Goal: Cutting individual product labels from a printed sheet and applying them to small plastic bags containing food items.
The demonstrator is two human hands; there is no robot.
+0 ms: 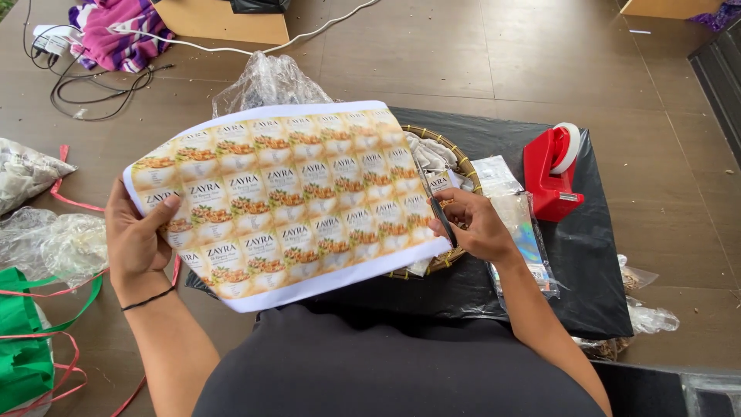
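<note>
My left hand (137, 241) grips the left edge of a large printed sheet of small yellow-and-white labels (285, 197), held up above my lap. My right hand (477, 224) holds a pair of scissors (437, 202) at the sheet's right edge, blades pointing up along it. Under the sheet sits a round woven basket (461, 166) with white packets in it, mostly hidden.
A black plastic sheet (594, 255) covers the floor in front of me. On it stand a red tape dispenser (552, 171) and clear shiny pouches (519, 224). Crumpled clear plastic bags (266, 81) lie behind and to the left, a green bag (23, 355) at left, cables at far left.
</note>
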